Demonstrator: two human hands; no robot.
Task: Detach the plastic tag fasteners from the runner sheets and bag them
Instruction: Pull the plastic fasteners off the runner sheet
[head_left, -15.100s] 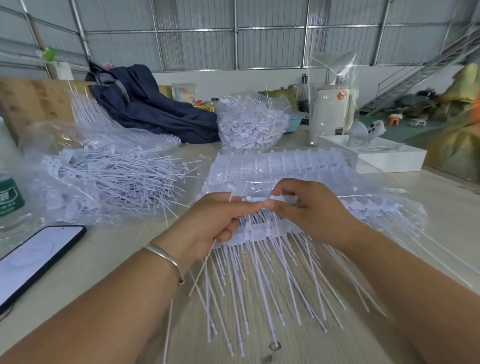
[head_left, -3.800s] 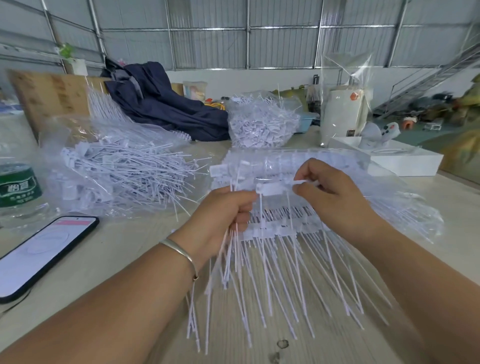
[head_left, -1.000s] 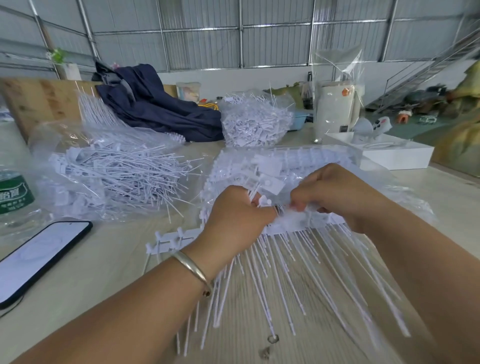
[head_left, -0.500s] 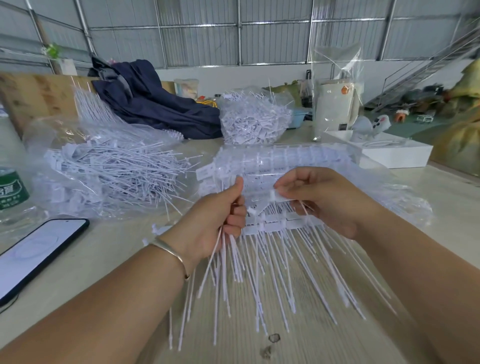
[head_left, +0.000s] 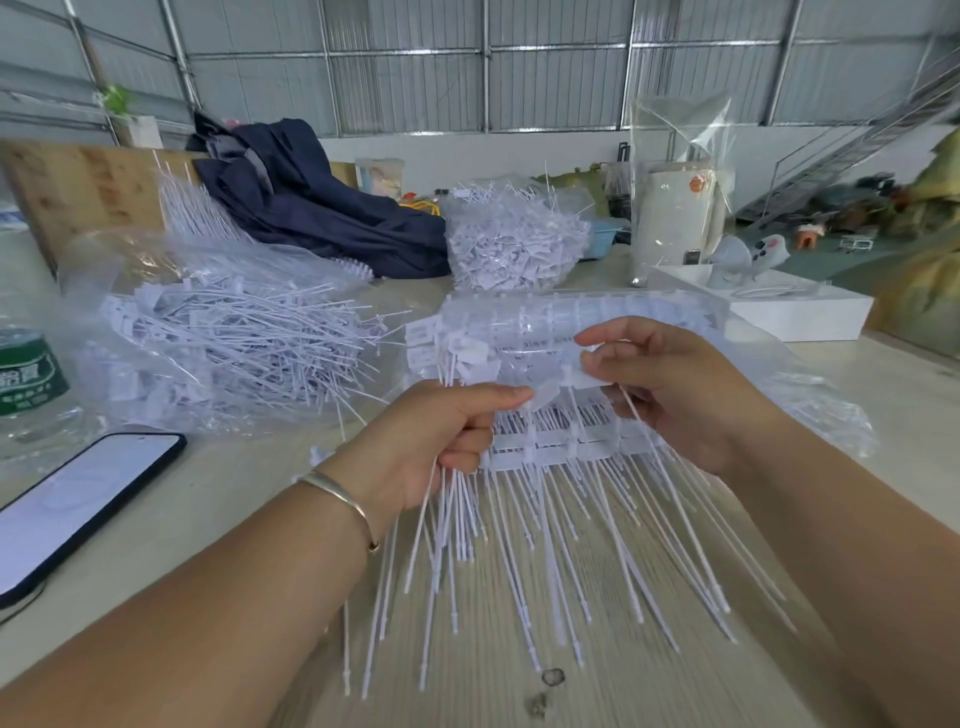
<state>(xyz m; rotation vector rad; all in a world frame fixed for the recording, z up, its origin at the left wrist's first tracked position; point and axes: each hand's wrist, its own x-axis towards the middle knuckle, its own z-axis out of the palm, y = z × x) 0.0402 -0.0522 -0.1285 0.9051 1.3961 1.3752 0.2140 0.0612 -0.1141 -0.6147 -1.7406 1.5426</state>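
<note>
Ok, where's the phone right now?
In the head view the phone lies face up on the table at the far left, just in front of the green-labelled bottle and beside the clear bag of loose fasteners.

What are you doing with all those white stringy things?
A person is pulling plastic tag fasteners off their runner sheets. The left hand grips a bunch of loose fasteners already pulled free, tails hanging down. The right hand pinches the tab of one more fastener above the stack of runner sheets on the table. To the left lies a clear bag full of loose fasteners, and a phone rests near it.
</note>
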